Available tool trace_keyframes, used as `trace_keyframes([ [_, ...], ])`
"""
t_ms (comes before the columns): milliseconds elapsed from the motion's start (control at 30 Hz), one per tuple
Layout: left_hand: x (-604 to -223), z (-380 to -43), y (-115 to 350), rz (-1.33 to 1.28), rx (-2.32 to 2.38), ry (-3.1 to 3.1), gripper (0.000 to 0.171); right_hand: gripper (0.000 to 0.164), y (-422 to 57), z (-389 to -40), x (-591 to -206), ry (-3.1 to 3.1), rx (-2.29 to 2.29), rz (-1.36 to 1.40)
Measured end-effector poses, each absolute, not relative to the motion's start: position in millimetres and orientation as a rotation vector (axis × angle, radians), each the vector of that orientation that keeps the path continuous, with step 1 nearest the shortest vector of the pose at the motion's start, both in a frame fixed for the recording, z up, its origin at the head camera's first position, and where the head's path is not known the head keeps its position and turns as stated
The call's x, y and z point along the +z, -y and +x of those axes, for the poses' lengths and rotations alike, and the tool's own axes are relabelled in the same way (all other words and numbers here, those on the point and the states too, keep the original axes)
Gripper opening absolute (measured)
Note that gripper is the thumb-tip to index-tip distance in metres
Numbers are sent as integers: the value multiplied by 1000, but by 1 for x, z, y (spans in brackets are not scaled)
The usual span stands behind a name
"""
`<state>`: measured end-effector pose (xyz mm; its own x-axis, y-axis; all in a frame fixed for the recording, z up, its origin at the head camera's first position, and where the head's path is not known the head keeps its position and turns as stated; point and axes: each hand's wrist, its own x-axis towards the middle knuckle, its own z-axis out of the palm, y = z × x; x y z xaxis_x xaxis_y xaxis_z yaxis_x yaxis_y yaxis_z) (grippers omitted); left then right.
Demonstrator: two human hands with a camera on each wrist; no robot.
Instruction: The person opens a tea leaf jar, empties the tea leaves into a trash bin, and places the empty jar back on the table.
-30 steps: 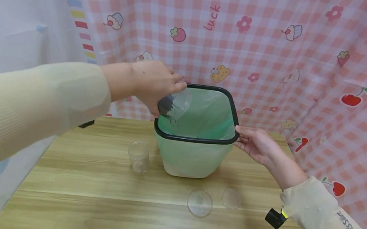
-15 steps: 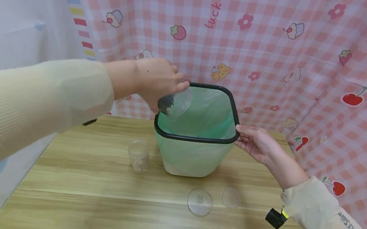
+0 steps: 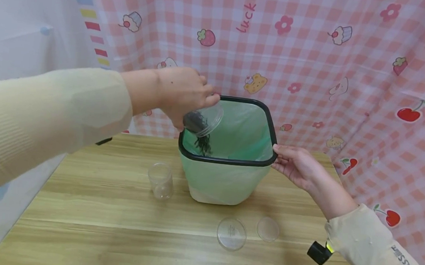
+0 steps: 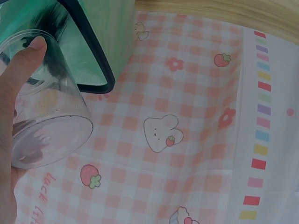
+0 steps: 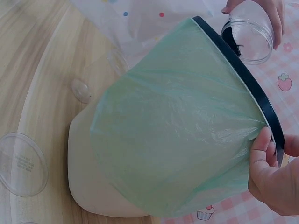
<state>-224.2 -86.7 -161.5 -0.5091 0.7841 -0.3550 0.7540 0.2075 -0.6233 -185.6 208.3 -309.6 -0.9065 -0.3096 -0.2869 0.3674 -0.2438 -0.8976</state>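
Note:
My left hand [image 3: 179,93] grips a clear plastic jar [image 3: 213,117], tipped mouth-down over the left side of a trash bin [image 3: 219,187]. Dark, shredded-looking bits [image 3: 203,144] stream from the jar's mouth into the bin, while more dark material stays inside the jar. A pale green bag lines the bin and folds over its outside, under a black rim [image 3: 229,162]. In the left wrist view the thumb lies along the jar wall [image 4: 70,100], near its mouth. My right hand [image 3: 297,167] pinches the rim at the right corner; the right wrist view shows fingers [image 5: 261,151] against the bag.
A second clear jar [image 3: 161,181] stands upright on the wooden table [image 3: 114,233], left of the bin. Two clear round lids, one larger [image 3: 231,234] and one smaller [image 3: 267,229], lie in front. A pink checked curtain [image 3: 307,73] hangs close behind the bin.
Only a few bits fell at first; now a thick dark clump drops from the jar's mouth. The left hand shifted slightly up and right, then held. The right hand stays on the rim.

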Motion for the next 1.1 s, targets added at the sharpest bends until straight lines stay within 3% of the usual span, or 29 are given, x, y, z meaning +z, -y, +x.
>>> trace_keyframes([
  [900, -151, -226, 82, -1660, 1468, 1975, 94, 18, -208, -185, -310, -1593, -2191, 72],
  [1100, -152, -223, 72, -1745, 1554, 1684, 82, 17, -208, -185, -309, -1587, -2195, 79],
])
